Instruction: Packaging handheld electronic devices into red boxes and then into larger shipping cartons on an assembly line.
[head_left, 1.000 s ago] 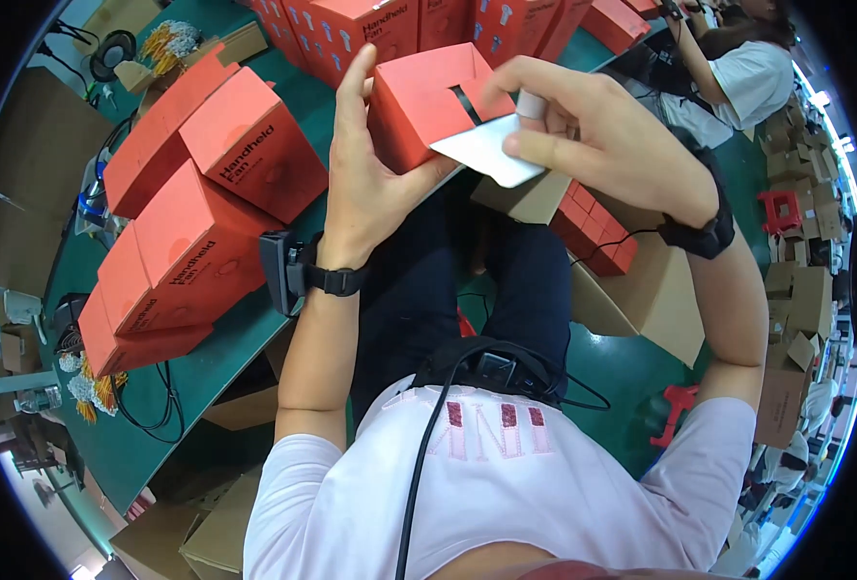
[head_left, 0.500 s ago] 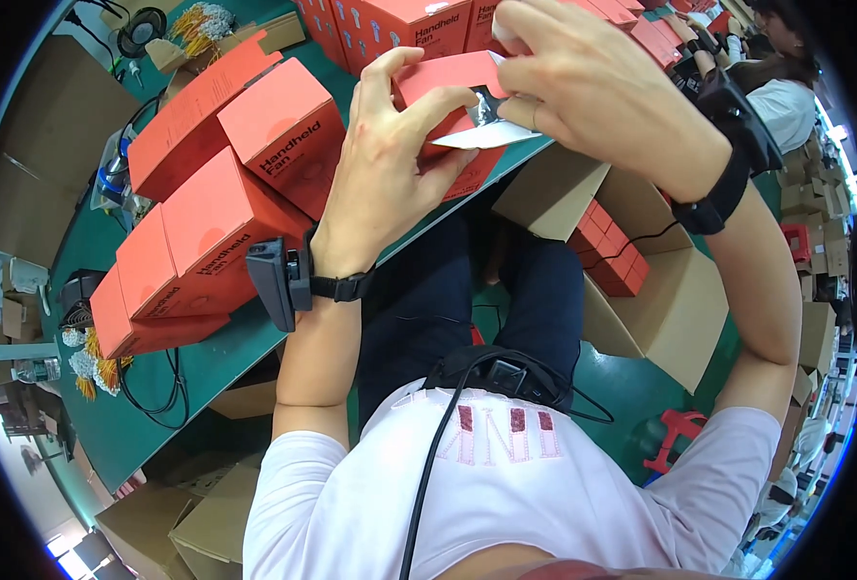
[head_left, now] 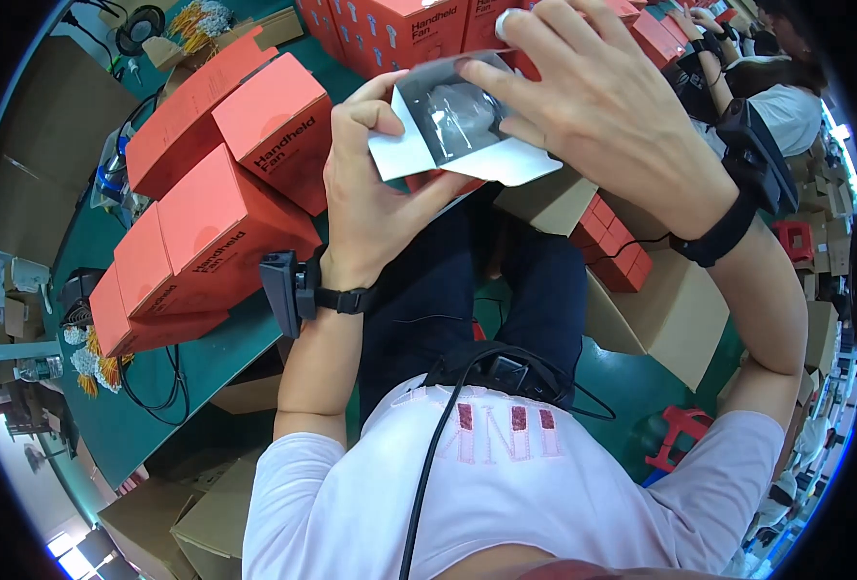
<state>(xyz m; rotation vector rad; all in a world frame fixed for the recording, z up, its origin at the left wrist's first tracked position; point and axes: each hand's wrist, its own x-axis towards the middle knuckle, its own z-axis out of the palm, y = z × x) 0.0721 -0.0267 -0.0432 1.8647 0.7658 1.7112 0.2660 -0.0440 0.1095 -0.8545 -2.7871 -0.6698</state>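
Note:
A red cardboard box (head_left: 510, 164) is tilted toward me with its white end flaps folded out. Inside it lies something in clear, shiny plastic wrap (head_left: 462, 116); its exact kind is hard to make out. My left hand (head_left: 375, 179) wraps round the box's left side and underneath, thumb along the near side. Over the right side of the opening is my right hand (head_left: 593, 101), its fingers apart, with the index finger touching the far edge and the thumb by the right edge. A white band sits on one of its fingers.
Red fan boxes (head_left: 206, 217) stand and lie on the green table (head_left: 90, 416) at left, more (head_left: 409, 34) at the back. Below right, an open carton (head_left: 680, 309) holds small red boxes (head_left: 610, 242). A red stool (head_left: 680, 435) and a person (head_left: 776, 106) are at right.
The box's end has been opened wider and turned toward me, showing the wrapped contents. My right hand has spread from a pinch at the flap and moved slightly right and down.

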